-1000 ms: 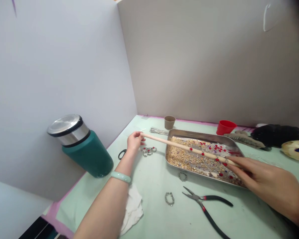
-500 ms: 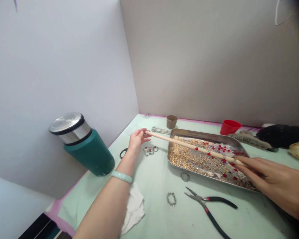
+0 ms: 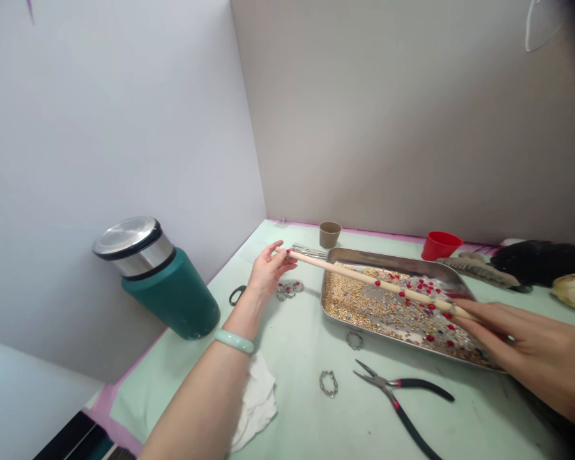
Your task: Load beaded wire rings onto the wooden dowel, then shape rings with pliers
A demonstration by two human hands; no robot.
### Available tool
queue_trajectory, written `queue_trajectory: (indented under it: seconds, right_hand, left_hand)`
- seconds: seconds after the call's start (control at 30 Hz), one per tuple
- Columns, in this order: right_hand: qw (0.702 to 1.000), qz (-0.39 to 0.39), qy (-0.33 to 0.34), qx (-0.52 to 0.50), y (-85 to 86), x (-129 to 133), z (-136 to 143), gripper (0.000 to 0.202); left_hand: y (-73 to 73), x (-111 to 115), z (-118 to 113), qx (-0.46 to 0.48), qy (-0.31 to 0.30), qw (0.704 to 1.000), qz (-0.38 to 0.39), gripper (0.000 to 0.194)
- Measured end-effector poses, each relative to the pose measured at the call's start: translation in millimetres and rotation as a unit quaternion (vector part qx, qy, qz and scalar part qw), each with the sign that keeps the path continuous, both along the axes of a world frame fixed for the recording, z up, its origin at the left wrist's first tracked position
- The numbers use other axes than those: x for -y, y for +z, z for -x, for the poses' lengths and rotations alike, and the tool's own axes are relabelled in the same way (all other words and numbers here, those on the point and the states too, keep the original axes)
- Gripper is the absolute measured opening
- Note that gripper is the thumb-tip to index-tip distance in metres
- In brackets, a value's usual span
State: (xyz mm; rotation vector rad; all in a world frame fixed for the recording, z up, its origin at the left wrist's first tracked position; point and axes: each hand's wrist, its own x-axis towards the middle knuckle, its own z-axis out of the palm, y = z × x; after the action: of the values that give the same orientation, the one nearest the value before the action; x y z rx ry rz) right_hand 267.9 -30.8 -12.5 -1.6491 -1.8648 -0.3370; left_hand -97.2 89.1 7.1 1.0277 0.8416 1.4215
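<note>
A long pale wooden stick [image 3: 342, 271] slants across the head view above the metal tray. My right hand [image 3: 531, 345] is closed around its near end. Several small wire rings with red beads [image 3: 402, 294] sit around the stick near that hand. At the far, thinner end, my left hand [image 3: 271, 268] pinches a small ring with a red bead [image 3: 288, 252], which appears to be around the stick's tip. Just below the left hand, a small group of red-beaded rings [image 3: 290, 291] lies on the table, partly hidden by the fingers.
The tray [image 3: 329, 308] holds gold, clear and red beads. Pliers [image 3: 388, 383] and two wire rings [image 3: 328, 383] lie in front. A teal bottle [image 3: 172, 294] stands left, above white tissue [image 3: 261, 402]. Behind are a brown cup [image 3: 329, 235] and red cup [image 3: 441, 245].
My left hand has moved slightly right along the stick, and a red bead now shows at its fingertips. The stick and my right hand stay nearly in place.
</note>
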Motion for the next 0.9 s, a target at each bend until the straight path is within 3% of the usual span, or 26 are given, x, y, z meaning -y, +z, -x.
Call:
queue_trajectory:
  seconds: [0.1, 0.23, 0.47, 0.57, 0.7, 0.77, 0.83, 0.9]
  right_hand:
    - [0.998, -0.013, 0.008, 0.053, 3.2, 3, 8, 0.044]
    - [0.997, -0.049, 0.016, 0.058, 7.6, 6, 21, 0.036]
    - [0.995, -0.064, 0.003, 0.074, 20.9, 17, 52, 0.029]
    - [0.997, -0.054, -0.004, 0.062, 25.7, 20, 57, 0.029]
    - [0.997, -0.036, -0.011, 0.064, 30.0, 20, 53, 0.029]
    - [0.997, -0.023, -0.024, 0.072, 30.9, 19, 50, 0.031]
    - [0.996, -0.014, -0.048, 0.080, 30.0, 17, 45, 0.036]
    - [0.993, -0.010, -0.071, 0.090, 26.7, 14, 41, 0.040]
  left_hand:
    - [4.3, 6, -10, 0.033, -0.020, 0.999, 0.011, 0.049]
    - [9.4, 16, -26, 0.075, -0.057, 0.995, 0.023, 0.046]
    - [12.9, 37, -51, 0.037, -0.145, 0.988, 0.044, 0.062]
    - [14.5, 39, -51, 0.024, -0.161, 0.985, 0.053, 0.057]
    - [17.3, 34, -39, -0.040, -0.209, 0.977, 0.026, 0.036]
    - [17.0, 28, -28, -0.154, -0.172, 0.973, 0.005, 0.033]
    - [13.9, 18, -14, -0.326, -0.048, 0.944, -0.011, 0.034]
    - [8.0, 9, -1, -0.398, 0.028, 0.917, -0.005, 0.027]
